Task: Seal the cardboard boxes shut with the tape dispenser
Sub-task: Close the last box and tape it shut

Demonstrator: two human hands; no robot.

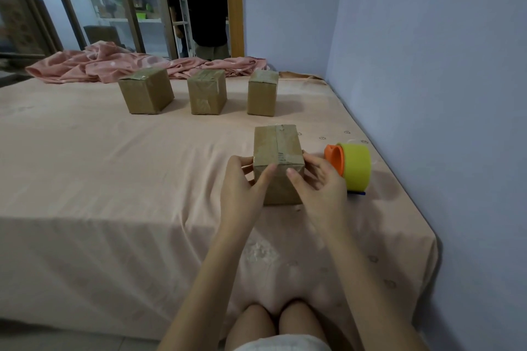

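Observation:
A small cardboard box (278, 148) stands on the bed near its front edge, with a strip of clear tape running over its top and down the near face. My left hand (242, 185) holds its left side, thumb pressed on the near face. My right hand (316, 182) holds the right side the same way. Just right of the box lies the tape dispenser (352, 165), orange with a yellow-green roll, untouched. Three more cardboard boxes stand in a row farther back: left box (147, 91), middle box (206, 92), right box (262, 94).
The bed (114, 165) is covered with a pale pink sheet. A crumpled pink blanket (108, 65) lies along its far edge. A blue wall (427, 65) borders the right side. Two people (205, 0) stand in the doorway beyond. My knees (276, 322) touch the bed's front.

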